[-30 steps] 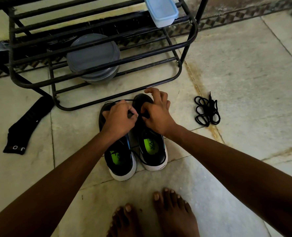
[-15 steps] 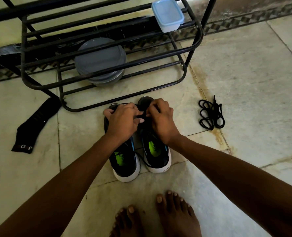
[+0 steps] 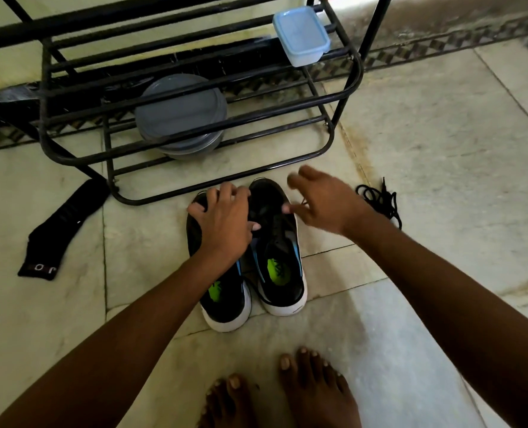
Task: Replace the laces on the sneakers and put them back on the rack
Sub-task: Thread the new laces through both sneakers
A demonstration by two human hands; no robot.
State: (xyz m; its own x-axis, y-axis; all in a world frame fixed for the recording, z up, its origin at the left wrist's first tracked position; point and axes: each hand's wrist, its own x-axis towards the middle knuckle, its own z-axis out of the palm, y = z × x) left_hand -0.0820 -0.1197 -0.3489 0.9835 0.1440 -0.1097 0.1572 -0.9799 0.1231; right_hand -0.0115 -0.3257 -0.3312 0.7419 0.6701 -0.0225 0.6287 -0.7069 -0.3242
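**Hands over the sneaker pair at the foot of the rack**

I see the two sneakers side by side on the tiled floor (image 3: 442,149), toes toward the rack (image 3: 346,97), heels toward my bare feet (image 3: 315,393). My left hand (image 3: 222,223) lies flat on the front of the left sneaker (image 3: 225,298), fingers spread over the toe and the thumb reaching across to the right sneaker (image 3: 279,264). My right hand (image 3: 321,202) hovers just beside the right sneaker's toe, fingers loosely spread and blurred, holding nothing that I can make out. The right sneaker's tongue area looks laced, though it is too dark for me to be sure.

A loose bundle of black laces (image 3: 380,200) lies on the floor to the right of my right hand, near it but apart. A black sock (image 3: 60,230) lies well to the left.

On the rack's low shelf sits a round grey container (image 3: 181,115) with its lid on; a small square blue-lidded box (image 3: 301,35) rests on the bars higher up. Both are closed, so I cannot tell their contents.
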